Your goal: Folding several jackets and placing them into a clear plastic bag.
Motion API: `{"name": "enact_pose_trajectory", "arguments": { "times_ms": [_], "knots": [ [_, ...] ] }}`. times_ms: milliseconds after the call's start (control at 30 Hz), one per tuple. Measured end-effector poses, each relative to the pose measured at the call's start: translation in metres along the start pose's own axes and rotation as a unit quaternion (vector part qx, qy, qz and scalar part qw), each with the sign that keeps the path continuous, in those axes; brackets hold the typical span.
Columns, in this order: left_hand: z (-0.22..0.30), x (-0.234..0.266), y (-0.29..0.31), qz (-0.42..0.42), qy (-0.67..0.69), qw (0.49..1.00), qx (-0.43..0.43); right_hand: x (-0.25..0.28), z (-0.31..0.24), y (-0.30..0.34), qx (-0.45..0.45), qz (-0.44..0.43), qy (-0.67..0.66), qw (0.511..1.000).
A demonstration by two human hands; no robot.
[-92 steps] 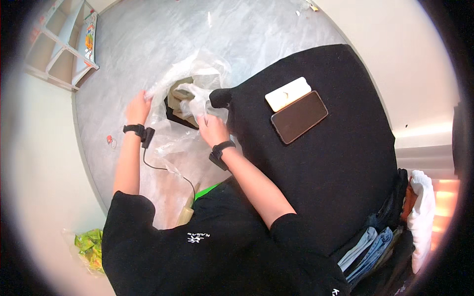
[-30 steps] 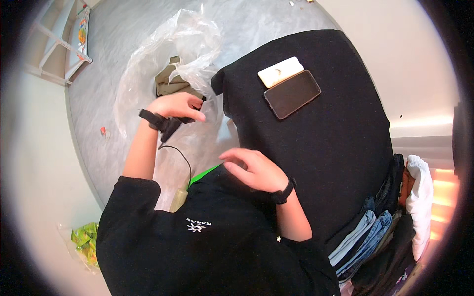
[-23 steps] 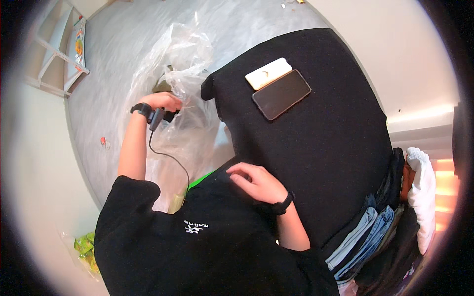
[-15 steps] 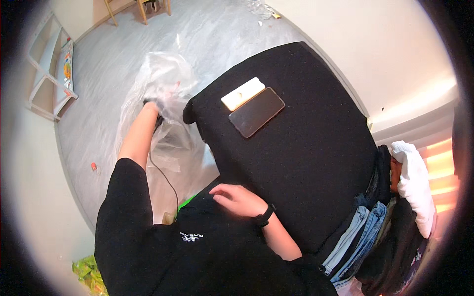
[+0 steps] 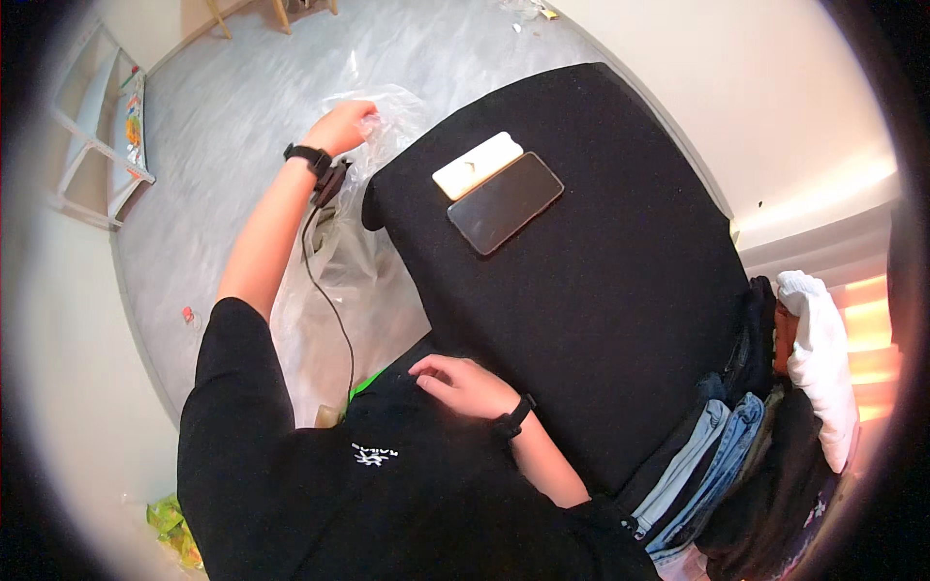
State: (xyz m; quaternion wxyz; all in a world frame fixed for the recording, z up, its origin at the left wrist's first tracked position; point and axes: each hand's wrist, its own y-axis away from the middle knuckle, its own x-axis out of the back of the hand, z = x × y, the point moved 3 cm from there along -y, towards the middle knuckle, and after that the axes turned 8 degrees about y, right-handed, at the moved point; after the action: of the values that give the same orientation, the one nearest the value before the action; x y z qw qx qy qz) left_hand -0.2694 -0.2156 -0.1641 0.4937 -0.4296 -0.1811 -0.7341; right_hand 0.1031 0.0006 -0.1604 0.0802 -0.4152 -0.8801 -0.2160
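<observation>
My left hand (image 5: pixel 341 128) reaches out past the black-covered table's left corner, its fingers closed on the upper edge of a large clear plastic bag (image 5: pixel 373 276). The bag hangs down beside the table to the floor; something inside shows only dimly through it. A black strap with a small dark device (image 5: pixel 330 184) and a thin cable is on my left wrist. My right hand (image 5: pixel 472 389) rests near my body by the table's near edge, fingers loosely bent, the thumb apart, holding nothing. A black band (image 5: pixel 516 416) circles that wrist.
On the black-covered table (image 5: pixel 591 320) a dark phone (image 5: pixel 506 203) lies against a white rectangular object (image 5: pixel 478 166). Folded jeans (image 5: pixel 712 465) and a white garment (image 5: pixel 819 368) are stacked at the right. A white shelf (image 5: pixel 97 145) stands far left; wooden legs (image 5: pixel 281 16) show at the back.
My left hand has come up out of the plastic bag, moving farther away and slightly right, and the bag's top has risen with it. My right hand stays in place.
</observation>
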Motion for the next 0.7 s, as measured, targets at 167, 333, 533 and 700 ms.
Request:
{"name": "enact_pose_trajectory", "arguments": {
  "times_ms": [167,333,533,700],
  "knots": [
    [0.019,-0.002,0.090,-0.011,-0.266,0.949,0.167,0.004,0.007,-0.002,-0.004,0.006,-0.004,1.000],
    [-0.050,-0.016,0.143,-0.062,-0.184,0.929,0.316,0.004,0.009,-0.004,0.002,0.032,-0.008,0.999],
    [-0.106,0.086,0.102,0.217,-0.211,0.915,0.266,0.001,0.007,-0.002,-0.003,0.017,-0.006,1.000],
    [0.000,0.114,0.100,0.324,-0.439,0.835,0.076,0.001,0.004,0.000,-0.036,0.019,-0.042,0.998]
  ]
}}
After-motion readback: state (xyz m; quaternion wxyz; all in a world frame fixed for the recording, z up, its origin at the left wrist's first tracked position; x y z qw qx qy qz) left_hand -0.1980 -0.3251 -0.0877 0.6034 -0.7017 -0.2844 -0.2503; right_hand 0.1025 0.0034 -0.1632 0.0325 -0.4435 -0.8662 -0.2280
